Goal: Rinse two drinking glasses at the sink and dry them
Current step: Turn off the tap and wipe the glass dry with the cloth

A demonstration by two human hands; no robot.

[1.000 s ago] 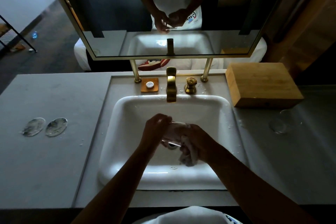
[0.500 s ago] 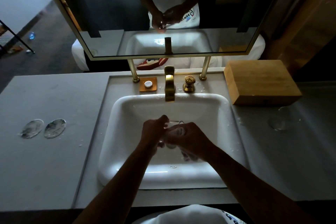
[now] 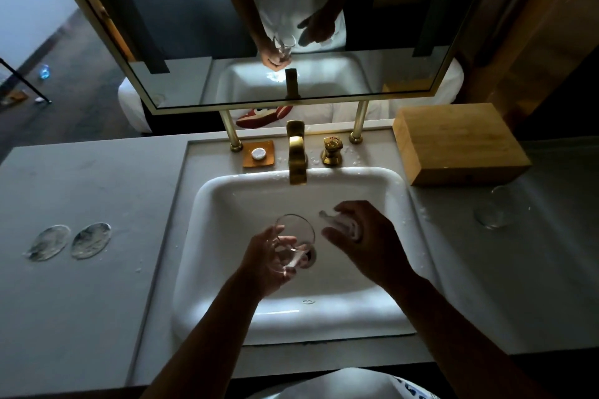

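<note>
Over the white sink [image 3: 227, 204], my left hand [image 3: 265, 259] grips a clear drinking glass [image 3: 293, 236], tilted with its mouth up and away from me. Just to the right, my right hand [image 3: 363, 236] holds a crumpled white cloth [image 3: 343, 224], a small gap apart from the glass. A second clear glass [image 3: 494, 209] stands on the grey counter [image 3: 81, 301] to the right of the sink, below the wooden box [image 3: 460, 142].
A gold faucet [image 3: 297, 155] and its gold handle [image 3: 332, 150] stand behind the basin, with a small orange dish [image 3: 258, 154] to their left. Two round coasters [image 3: 69, 241] lie on the left counter. A mirror [image 3: 259, 26] hangs above.
My hands have come apart: the right hand with the cloth has pulled out of the glass and moved right, while the left hand has lowered and tilted the glass.
</note>
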